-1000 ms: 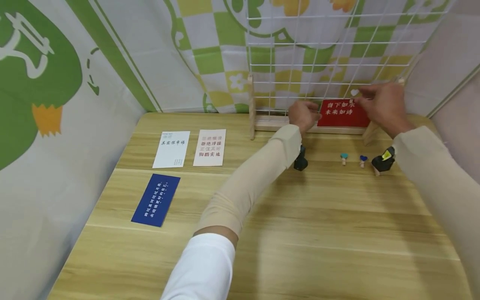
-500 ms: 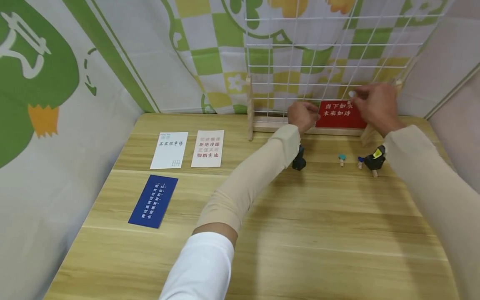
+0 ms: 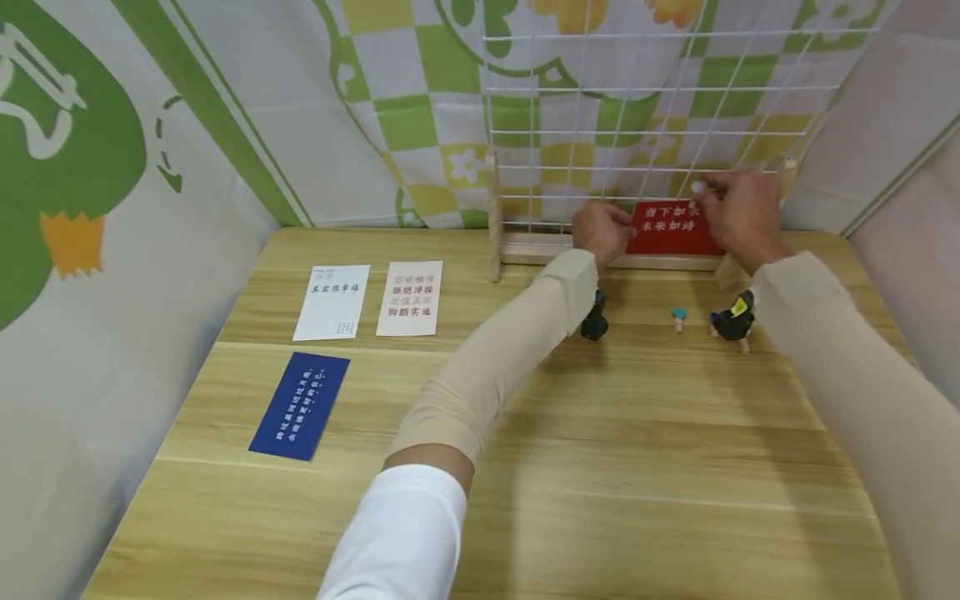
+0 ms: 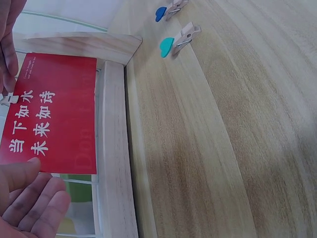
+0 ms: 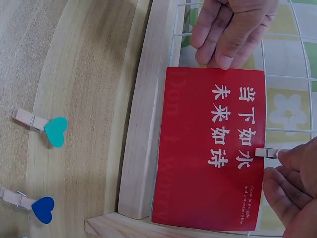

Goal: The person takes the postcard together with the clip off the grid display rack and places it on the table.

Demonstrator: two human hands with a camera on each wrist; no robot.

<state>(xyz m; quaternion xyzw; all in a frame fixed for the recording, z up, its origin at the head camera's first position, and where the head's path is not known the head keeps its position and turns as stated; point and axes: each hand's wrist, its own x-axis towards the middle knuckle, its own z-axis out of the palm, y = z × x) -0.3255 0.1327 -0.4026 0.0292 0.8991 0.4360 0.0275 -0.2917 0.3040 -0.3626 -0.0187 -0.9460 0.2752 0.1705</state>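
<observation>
A red card (image 3: 671,229) with white Chinese characters stands upright against the white wire grid (image 3: 570,150), just above its wooden base bar (image 3: 540,248). My left hand (image 3: 602,232) pinches the card's left edge, thumb in front, as the right wrist view shows. On the top edge sits a small wooden clothespin (image 5: 267,152), its tip over the card. The thumb and fingers of my right hand (image 3: 746,217) pinch its outer end. Two more clothespins lie on the table, one with a teal heart (image 5: 56,132), one with a blue heart (image 5: 43,209).
At the left of the wooden table (image 3: 450,400) lie a white card (image 3: 331,302), a pale pink card (image 3: 409,298) and a blue card (image 3: 299,406). The grid's wooden feet (image 3: 493,217) stand at the back. A patterned curtain (image 3: 420,108) hangs behind.
My right hand has moved slightly left, its fingertips closing in on the clothespin. Its wrist now covers most of the blue-heart clothespin in the head view. The left hand stays at the card's edge.
</observation>
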